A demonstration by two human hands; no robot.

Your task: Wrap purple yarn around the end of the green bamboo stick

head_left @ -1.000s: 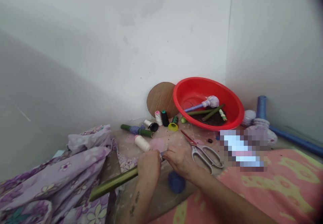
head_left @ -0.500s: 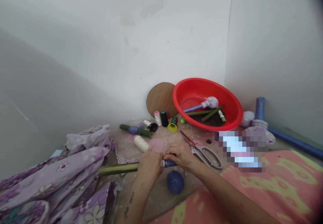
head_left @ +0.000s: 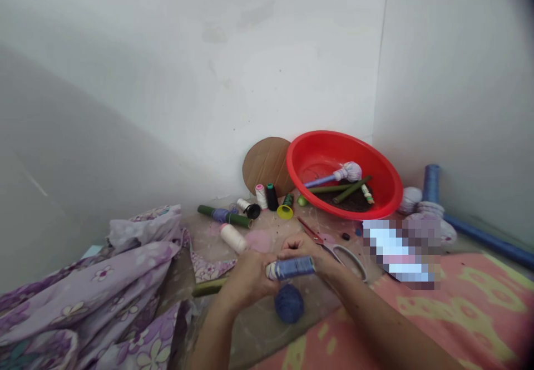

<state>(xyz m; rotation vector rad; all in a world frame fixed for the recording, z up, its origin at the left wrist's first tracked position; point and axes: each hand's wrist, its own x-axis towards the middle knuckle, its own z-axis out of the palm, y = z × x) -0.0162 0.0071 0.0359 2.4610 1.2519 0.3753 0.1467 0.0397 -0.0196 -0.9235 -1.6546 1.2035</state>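
My left hand (head_left: 254, 274) is closed around a green bamboo stick (head_left: 208, 287). The stick's right end, wrapped in blue thread (head_left: 295, 267) with a pale band, sticks out past my fingers. Just behind that wrapped end is my right hand (head_left: 301, 247), its thumb and fingers pinched together; whatever they grip is hidden or too thin to see. Below the stick lies a ball of blue yarn (head_left: 289, 303). Scissors (head_left: 348, 260) with grey handles rest beside my right wrist, partly covered by it.
A red basin (head_left: 344, 214) holding sticks and a cloth-headed stick leans at the back. Several thread spools (head_left: 233, 238) and a green stick wound with blue thread (head_left: 225, 216) lie nearby. Flowered cloth (head_left: 125, 281) covers the left; a pink-yellow cloth (head_left: 459, 314) covers the right.
The stick has shifted right and turned, so more of its blue-wrapped end shows and less green on the left. My right hand has moved off that end to behind it.
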